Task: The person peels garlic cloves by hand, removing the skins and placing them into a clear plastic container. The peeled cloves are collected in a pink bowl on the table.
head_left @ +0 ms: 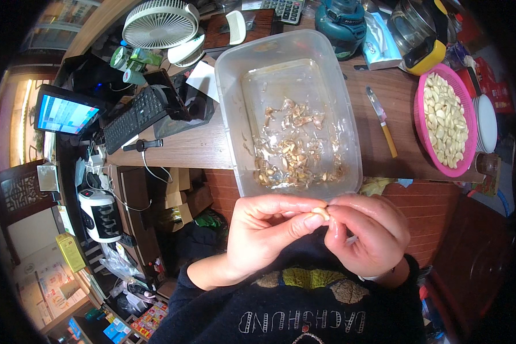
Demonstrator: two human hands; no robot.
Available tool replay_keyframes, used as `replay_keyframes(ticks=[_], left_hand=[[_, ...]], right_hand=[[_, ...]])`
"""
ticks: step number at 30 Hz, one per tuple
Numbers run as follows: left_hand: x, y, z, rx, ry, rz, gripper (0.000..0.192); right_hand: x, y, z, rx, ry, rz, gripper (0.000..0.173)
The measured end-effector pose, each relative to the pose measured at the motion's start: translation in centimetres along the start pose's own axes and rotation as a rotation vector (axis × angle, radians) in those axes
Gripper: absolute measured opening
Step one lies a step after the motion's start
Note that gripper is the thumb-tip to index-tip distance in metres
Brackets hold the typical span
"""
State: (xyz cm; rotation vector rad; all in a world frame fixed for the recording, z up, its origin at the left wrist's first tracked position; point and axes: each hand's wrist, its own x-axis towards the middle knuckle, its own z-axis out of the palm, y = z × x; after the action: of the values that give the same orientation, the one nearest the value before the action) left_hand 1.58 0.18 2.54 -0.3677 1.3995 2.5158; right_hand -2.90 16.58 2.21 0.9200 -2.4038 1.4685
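Between my fingertips, just in front of my chest, is a garlic clove (321, 212). My left hand (268, 234) grips it between thumb and forefinger. The fingertips of my right hand (367, 234) touch its other side; whether they also pinch it is hard to tell. Both hands look wet. Beyond them stands a clear plastic tub (292, 47) with shallow water, loose skins and several garlic cloves (292, 157). A knife with a yellow handle (388, 139) lies to the right of the tub. Farther right, a pink plastic basket (422, 124) holds many peeled garlic cloves (445, 118).
On the left are a keyboard (133, 118), a smartwatch (142, 145) with a white cable, a lit screen (66, 114) and a white fan (161, 26). A teal jug (340, 30), a tissue pack (380, 43) and a glass pot (413, 26) stand behind; white plates (485, 122) are beside the basket.
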Motion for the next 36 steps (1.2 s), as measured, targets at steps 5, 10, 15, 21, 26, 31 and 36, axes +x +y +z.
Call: replay_keyframes(ticks=[5,10,15,21,26,31,36], left_hand=[[0.2,0.4,-0.2,-0.045,-0.095,-0.076,0.023],[0.6,0.4,-0.1,-0.012,-0.140,-0.059,0.026],[0.8,0.8,-0.1,0.237,-0.135,0.002,0.027],[0.6,0.7,0.6,0.214,-0.075,0.004,0.024],[0.5,0.5,0.5,0.116,-0.051,0.000,0.022],[0.9,0.5,-0.2,-0.002,-0.093,-0.092,0.023],[1.7,0.0,-0.3,-0.001,-0.106,-0.018,0.026]], right_hand=[[0.2,0.1,-0.3,0.089,0.016,0.161,0.017],[0.4,0.3,-0.6,0.179,0.031,0.273,0.015],[0.6,0.7,-0.9,0.248,0.022,0.301,0.019],[0.6,0.5,-0.5,0.170,-0.048,0.196,0.017],[0.4,0.5,-0.2,0.236,-0.060,0.254,0.010],[0.4,0.9,0.1,0.391,-0.064,0.267,0.010],[0.0,1.0,0.2,0.372,-0.096,0.305,0.009]])
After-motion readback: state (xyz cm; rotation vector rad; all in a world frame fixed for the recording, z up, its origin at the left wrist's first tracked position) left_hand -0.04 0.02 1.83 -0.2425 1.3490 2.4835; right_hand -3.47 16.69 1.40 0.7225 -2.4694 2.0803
